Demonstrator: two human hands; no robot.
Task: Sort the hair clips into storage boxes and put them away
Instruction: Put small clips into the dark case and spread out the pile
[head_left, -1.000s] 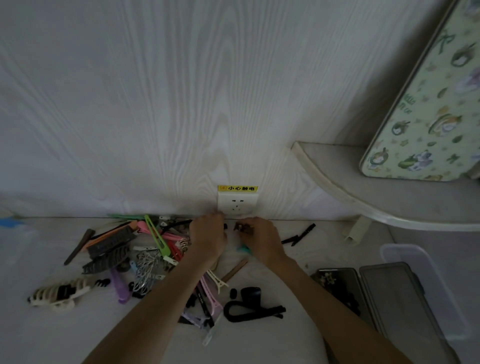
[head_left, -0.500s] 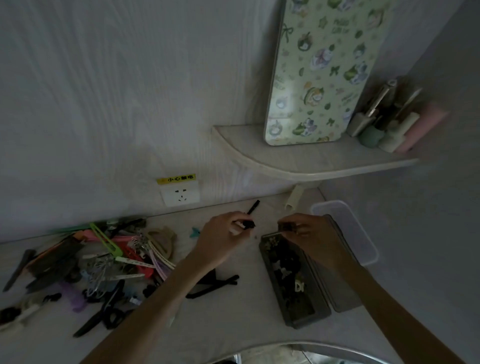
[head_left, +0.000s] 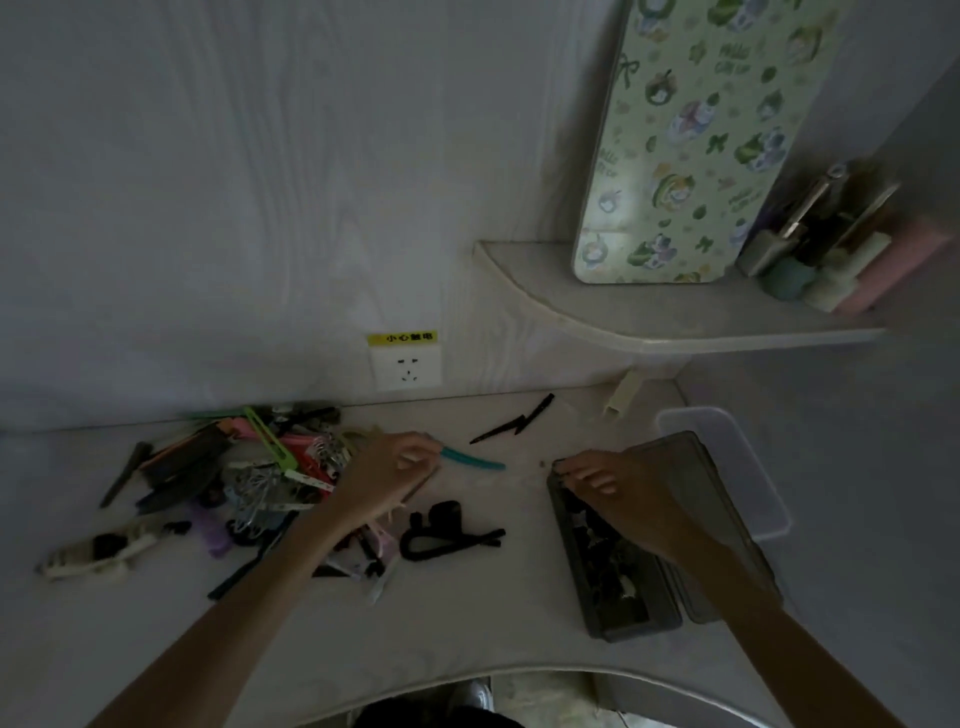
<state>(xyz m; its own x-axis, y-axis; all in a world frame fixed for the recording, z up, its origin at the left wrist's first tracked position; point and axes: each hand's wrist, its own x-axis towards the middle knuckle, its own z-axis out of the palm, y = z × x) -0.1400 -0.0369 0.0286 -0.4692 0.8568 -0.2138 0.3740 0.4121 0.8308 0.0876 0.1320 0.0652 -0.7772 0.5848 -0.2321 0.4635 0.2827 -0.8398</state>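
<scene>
A heap of mixed hair clips (head_left: 260, 467) lies on the white table at the left. My left hand (head_left: 384, 478) rests at the heap's right edge, its fingertips pinched on the near end of a teal clip (head_left: 472, 460) that lies on the table. A dark storage box (head_left: 618, 587) with small dark clips inside stands open at the right. My right hand (head_left: 618, 488) hovers over the box's far end with fingers curled down at its rim. Whether it holds anything is hidden.
A black looped clip (head_left: 447, 530) lies between my hands, and two thin black clips (head_left: 514, 423) sit nearer the wall. A clear plastic box (head_left: 737, 452) stands behind the dark box's lid (head_left: 727, 525). Above are a wall socket (head_left: 406, 366) and a corner shelf (head_left: 623, 317) with a patterned tin (head_left: 691, 140) and bottles (head_left: 831, 249).
My left hand has moved back left from beside the box to the teal clip. My right hand has dropped onto the box's far end. The view has shifted slightly left.
</scene>
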